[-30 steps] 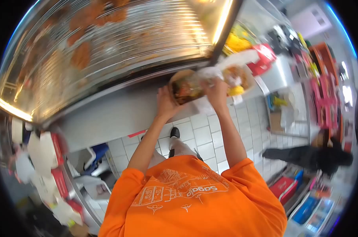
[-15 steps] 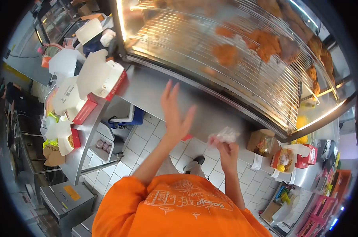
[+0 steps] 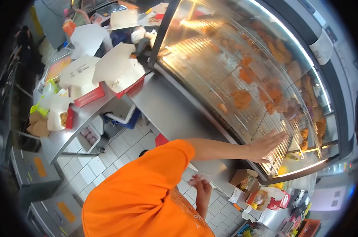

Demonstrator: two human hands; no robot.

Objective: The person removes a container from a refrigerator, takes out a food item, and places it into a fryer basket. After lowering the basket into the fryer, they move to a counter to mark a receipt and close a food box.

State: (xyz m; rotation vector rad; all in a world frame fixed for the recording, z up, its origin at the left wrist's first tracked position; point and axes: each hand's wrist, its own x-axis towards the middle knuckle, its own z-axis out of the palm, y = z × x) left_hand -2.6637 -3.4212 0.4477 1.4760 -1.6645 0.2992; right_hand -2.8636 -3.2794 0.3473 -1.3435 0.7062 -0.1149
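Observation:
My left hand (image 3: 267, 147) is stretched across to the right, fingers extended, at the lower right front of the heated display case (image 3: 186, 91). It overlaps the wire rack (image 3: 279, 152) in this view and holds nothing. Fried chicken pieces (image 3: 242, 98) lie on the racks inside. Lower down, near the counter's edge, my right hand (image 3: 203, 190) is closed on a crumpled piece of clear plastic (image 3: 196, 177). My orange sleeve hides part of the counter and floor.
Several opened red-and-white food boxes (image 3: 123, 81) stand on the steel counter (image 3: 82, 122) at left. On the right, an open brown carton (image 3: 240, 177) and a filled food box (image 3: 262, 199) sit beside the case. Grey cabinets (image 3: 34, 170) stand lower left.
My left hand has swung from above the counter rightward to the display case front. My right hand still holds the clear plastic. The view has turned, and my body with it.

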